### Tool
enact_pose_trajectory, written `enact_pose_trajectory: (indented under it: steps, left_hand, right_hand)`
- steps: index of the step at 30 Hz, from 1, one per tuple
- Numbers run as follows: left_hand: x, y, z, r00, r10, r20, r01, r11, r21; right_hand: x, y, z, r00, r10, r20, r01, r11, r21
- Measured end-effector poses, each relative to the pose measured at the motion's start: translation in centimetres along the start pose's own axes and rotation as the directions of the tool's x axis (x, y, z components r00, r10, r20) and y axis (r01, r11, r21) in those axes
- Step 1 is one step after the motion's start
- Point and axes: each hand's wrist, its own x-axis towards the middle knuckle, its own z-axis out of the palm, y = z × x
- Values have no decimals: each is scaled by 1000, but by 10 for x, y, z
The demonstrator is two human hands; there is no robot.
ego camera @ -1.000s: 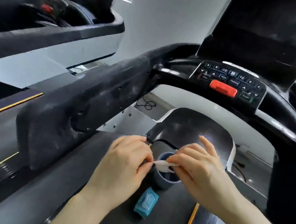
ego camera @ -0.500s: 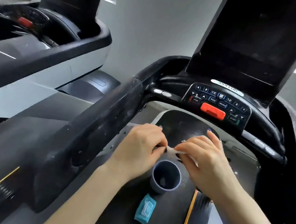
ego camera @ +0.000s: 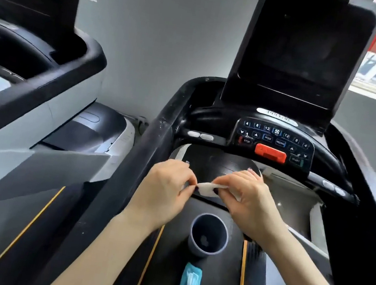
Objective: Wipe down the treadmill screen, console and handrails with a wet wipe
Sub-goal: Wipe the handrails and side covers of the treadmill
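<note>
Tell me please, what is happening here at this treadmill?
A person stands on a treadmill and holds a white wet wipe between both hands, the left hand pinching one end and the right hand gripping the other. The wipe has not yet touched the dark screen or the console. On the belt below the hands stand a grey cup and, nearer the person, a blue wipe packet.

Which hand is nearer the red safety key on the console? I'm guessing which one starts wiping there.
The right hand: it sits just below the red safety key. The left hand is lower-left, farther off. Both pinch the wet wipe.
</note>
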Motion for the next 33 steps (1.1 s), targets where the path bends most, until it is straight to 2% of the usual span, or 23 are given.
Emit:
enact_pose_trajectory:
  steps: [4, 7, 11, 14, 20, 23, 25, 29, 33]
  left_hand:
    - [14, -24, 3, 998, 5, 63, -6, 1000, 17]
    - [26, -42, 18, 995, -4, 97, 1, 1000, 30]
    - [50, -69, 47, 994, 9, 110, -14, 999, 47]
    - [77, -94, 68, 989, -37, 142, 28, 997, 68]
    - [133, -150, 106, 975, -150, 164, 111, 968, 226]
    - [152, -169, 118, 975, -174, 137, 127, 946, 298]
    - [165, -177, 126, 977, -171, 127, 123, 939, 320]
    - [186, -202, 142, 978, -88, 190, 13, 930, 366]
    - [203, -231, 147, 958, -75, 278, -33, 930, 366]
  right_hand:
    - [9, 1, 11, 1000, 16, 16, -16, 1000, 16]
    - [11, 19, 22, 994, 98, 56, -101, 994, 50]
    - [26, 64, 35, 969, 238, 69, -244, 964, 102]
    - [55, 111, 36, 947, 311, 82, -318, 943, 96]
    - [142, 231, 56, 988, 153, 11, -150, 980, -127]
    - [174, 279, 85, 996, 83, 23, -76, 976, -204]
    - [188, 295, 101, 999, 44, -14, -46, 967, -250]
    - [187, 294, 133, 996, -48, -79, 20, 946, -323]
    - [162, 294, 157, 995, -7, -102, -35, 915, -401]
